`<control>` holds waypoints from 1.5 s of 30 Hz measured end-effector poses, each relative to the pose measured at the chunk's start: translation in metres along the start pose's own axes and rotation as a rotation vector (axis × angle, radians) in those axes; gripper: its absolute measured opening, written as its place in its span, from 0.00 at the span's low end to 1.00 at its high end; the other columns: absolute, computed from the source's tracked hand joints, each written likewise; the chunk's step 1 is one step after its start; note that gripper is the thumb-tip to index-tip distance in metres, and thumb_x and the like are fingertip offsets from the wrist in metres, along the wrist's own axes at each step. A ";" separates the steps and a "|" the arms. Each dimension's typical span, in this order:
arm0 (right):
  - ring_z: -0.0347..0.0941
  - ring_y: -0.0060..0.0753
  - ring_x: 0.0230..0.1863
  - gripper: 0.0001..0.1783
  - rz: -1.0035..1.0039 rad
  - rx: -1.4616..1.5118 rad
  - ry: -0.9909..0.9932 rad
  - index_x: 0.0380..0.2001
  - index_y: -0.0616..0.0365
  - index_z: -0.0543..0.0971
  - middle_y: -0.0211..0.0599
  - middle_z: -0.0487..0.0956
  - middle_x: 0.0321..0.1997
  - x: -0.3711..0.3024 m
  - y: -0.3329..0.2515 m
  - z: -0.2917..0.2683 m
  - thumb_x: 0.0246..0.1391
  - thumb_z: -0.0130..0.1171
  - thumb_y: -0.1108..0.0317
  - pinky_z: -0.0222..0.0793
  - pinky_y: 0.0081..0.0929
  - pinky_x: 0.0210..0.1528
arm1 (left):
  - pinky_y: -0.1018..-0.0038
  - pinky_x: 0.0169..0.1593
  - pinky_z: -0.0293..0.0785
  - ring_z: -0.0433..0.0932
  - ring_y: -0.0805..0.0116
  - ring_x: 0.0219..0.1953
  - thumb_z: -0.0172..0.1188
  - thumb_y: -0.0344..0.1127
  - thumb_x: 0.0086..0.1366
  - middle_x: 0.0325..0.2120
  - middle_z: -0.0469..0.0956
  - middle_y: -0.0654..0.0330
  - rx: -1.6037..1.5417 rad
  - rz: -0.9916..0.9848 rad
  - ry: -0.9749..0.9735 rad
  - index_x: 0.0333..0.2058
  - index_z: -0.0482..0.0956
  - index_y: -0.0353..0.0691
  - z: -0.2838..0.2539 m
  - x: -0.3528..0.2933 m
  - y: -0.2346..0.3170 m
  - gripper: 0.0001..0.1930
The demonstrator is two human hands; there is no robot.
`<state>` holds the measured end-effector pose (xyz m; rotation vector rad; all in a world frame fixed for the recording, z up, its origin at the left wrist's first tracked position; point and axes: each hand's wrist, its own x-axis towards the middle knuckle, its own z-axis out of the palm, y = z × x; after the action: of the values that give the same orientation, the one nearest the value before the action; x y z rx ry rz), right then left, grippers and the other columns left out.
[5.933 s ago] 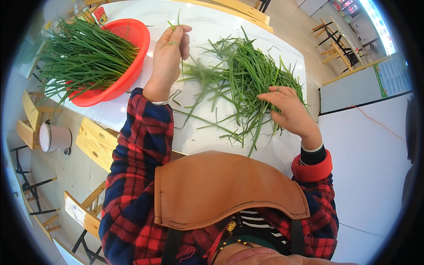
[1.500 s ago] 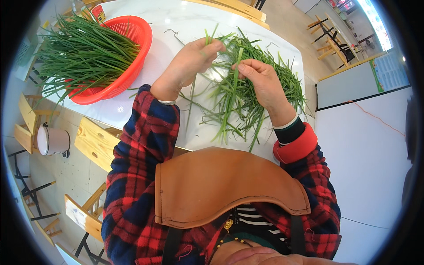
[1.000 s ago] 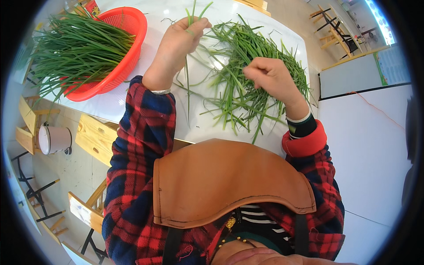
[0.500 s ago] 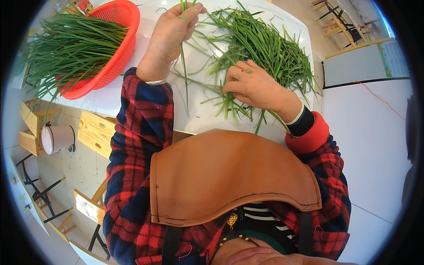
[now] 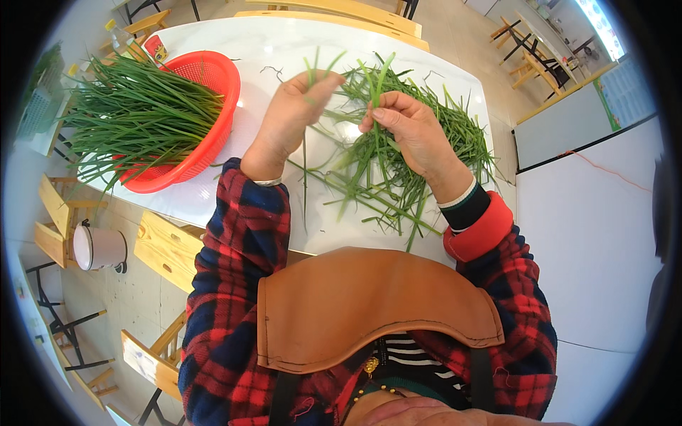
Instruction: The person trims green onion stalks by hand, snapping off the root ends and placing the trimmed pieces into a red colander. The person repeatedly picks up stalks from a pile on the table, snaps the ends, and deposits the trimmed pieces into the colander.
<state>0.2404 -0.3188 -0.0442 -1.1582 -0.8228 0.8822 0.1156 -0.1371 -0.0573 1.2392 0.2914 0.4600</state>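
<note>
Indoors, a person's right hand [image 5: 414, 129] pinches green blades [image 5: 376, 89] between fingers above a leafy pile [image 5: 447, 131] on the table [image 5: 284, 39]; the left hand [image 5: 298, 105] clasps thinner strands [image 5: 315, 69]. Seemingly light, limp and easily bruised, the blades should suit a gentle mid-length hold.

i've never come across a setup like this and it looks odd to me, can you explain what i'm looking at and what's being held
There is no machine here, just a person's two bare hands. The view comes from a wide fisheye camera on the person's head, looking down, so straight edges bend. The brown apron is the person's own.

On the white table sit a red colander of long green stalks and, to its right, a loose green pile. The left hand, slightly blurred, holds a few thin stalks; the right hand pinches some brighter ones.
</note>
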 end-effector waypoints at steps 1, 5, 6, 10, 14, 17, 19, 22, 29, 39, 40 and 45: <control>0.80 0.29 0.41 0.09 0.014 0.001 0.004 0.42 0.63 0.79 0.36 0.82 0.37 0.001 0.000 0.003 0.62 0.62 0.69 0.72 0.26 0.51 | 0.85 0.23 0.48 0.54 0.85 0.18 0.62 0.39 0.70 0.18 0.65 0.76 0.003 0.027 -0.050 0.47 0.81 0.36 0.003 -0.003 0.000 0.14; 0.79 0.26 0.37 0.10 0.059 -0.014 -0.020 0.41 0.64 0.79 0.35 0.82 0.35 0.001 0.002 0.015 0.61 0.62 0.69 0.74 0.23 0.46 | 0.86 0.25 0.50 0.57 0.85 0.20 0.64 0.39 0.68 0.19 0.67 0.75 0.036 0.105 -0.160 0.50 0.81 0.36 0.011 -0.007 -0.006 0.16; 0.78 0.24 0.35 0.10 0.093 -0.082 -0.045 0.41 0.65 0.79 0.34 0.81 0.35 0.000 0.002 0.015 0.61 0.62 0.69 0.74 0.22 0.44 | 0.85 0.25 0.50 0.57 0.85 0.20 0.64 0.39 0.69 0.19 0.67 0.75 0.062 0.132 -0.182 0.49 0.81 0.36 0.010 -0.006 -0.007 0.16; 0.76 0.19 0.31 0.12 0.215 -0.358 -0.095 0.41 0.66 0.79 0.31 0.80 0.33 -0.009 -0.004 0.004 0.61 0.61 0.68 0.74 0.19 0.37 | 0.80 0.25 0.50 0.55 0.82 0.19 0.58 0.42 0.72 0.16 0.60 0.74 -0.296 0.216 -0.045 0.41 0.82 0.41 -0.018 0.005 -0.001 0.11; 0.74 0.17 0.28 0.11 0.229 -0.572 -0.090 0.38 0.66 0.80 0.29 0.78 0.27 -0.020 -0.012 -0.023 0.60 0.60 0.67 0.70 0.18 0.30 | 0.78 0.28 0.56 0.60 0.75 0.24 0.50 0.44 0.76 0.32 0.73 0.65 -0.811 0.283 -0.175 0.42 0.76 0.41 -0.063 0.015 0.014 0.13; 0.74 0.19 0.27 0.09 0.204 -0.805 -0.066 0.36 0.64 0.80 0.30 0.78 0.26 -0.033 -0.013 -0.034 0.58 0.60 0.69 0.70 0.22 0.31 | 0.76 0.35 0.62 0.62 0.71 0.31 0.50 0.41 0.76 0.35 0.72 0.60 -0.896 0.281 -0.209 0.40 0.75 0.38 -0.074 0.016 0.012 0.12; 0.75 0.23 0.28 0.07 0.125 -0.911 -0.093 0.36 0.62 0.80 0.32 0.79 0.27 -0.041 -0.010 -0.034 0.57 0.60 0.70 0.71 0.25 0.32 | 0.74 0.40 0.66 0.64 0.69 0.35 0.50 0.41 0.76 0.35 0.71 0.60 -0.897 0.239 -0.253 0.38 0.74 0.39 -0.073 0.018 0.008 0.12; 0.76 0.38 0.30 0.04 -0.095 -0.987 -0.229 0.35 0.56 0.81 0.36 0.79 0.30 -0.056 0.003 -0.019 0.54 0.61 0.72 0.73 0.31 0.34 | 0.72 0.48 0.69 0.67 0.67 0.40 0.47 0.40 0.77 0.35 0.69 0.60 -0.831 0.161 -0.221 0.38 0.72 0.39 -0.069 0.022 0.002 0.12; 0.75 0.41 0.42 0.07 -0.349 -1.354 -0.322 0.35 0.49 0.80 0.33 0.76 0.35 -0.063 0.039 0.016 0.52 0.64 0.66 0.72 0.37 0.43 | 0.77 0.27 0.59 0.58 0.76 0.21 0.43 0.39 0.79 0.24 0.61 0.66 -0.915 0.070 -0.432 0.43 0.70 0.37 -0.072 0.022 0.001 0.12; 0.71 0.43 0.53 0.16 -0.466 -1.442 0.164 0.44 0.51 0.80 0.36 0.80 0.46 -0.068 0.007 -0.040 0.53 0.65 0.59 0.63 0.40 0.56 | 0.79 0.22 0.53 0.54 0.79 0.17 0.44 0.40 0.79 0.23 0.61 0.67 -0.767 0.068 -0.316 0.43 0.71 0.38 -0.055 0.017 0.004 0.12; 0.72 0.45 0.53 0.17 -0.387 -1.494 0.258 0.45 0.52 0.80 0.37 0.80 0.47 -0.068 0.000 -0.052 0.54 0.64 0.58 0.62 0.41 0.57 | 0.80 0.22 0.53 0.55 0.79 0.17 0.45 0.40 0.79 0.23 0.62 0.67 -0.757 0.059 -0.290 0.43 0.72 0.39 -0.055 0.017 0.004 0.12; 0.72 0.47 0.53 0.22 -0.025 -1.564 0.407 0.49 0.54 0.79 0.40 0.81 0.44 -0.072 -0.004 -0.066 0.55 0.64 0.54 0.61 0.43 0.60 | 0.80 0.21 0.52 0.54 0.80 0.16 0.43 0.40 0.79 0.22 0.60 0.68 -0.670 0.032 -0.192 0.43 0.71 0.39 -0.046 0.014 0.002 0.12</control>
<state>0.2695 -0.4111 -0.0602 -2.5262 -1.1616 -0.2445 0.1069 -0.0917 -0.0694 0.6245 -0.0525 0.4149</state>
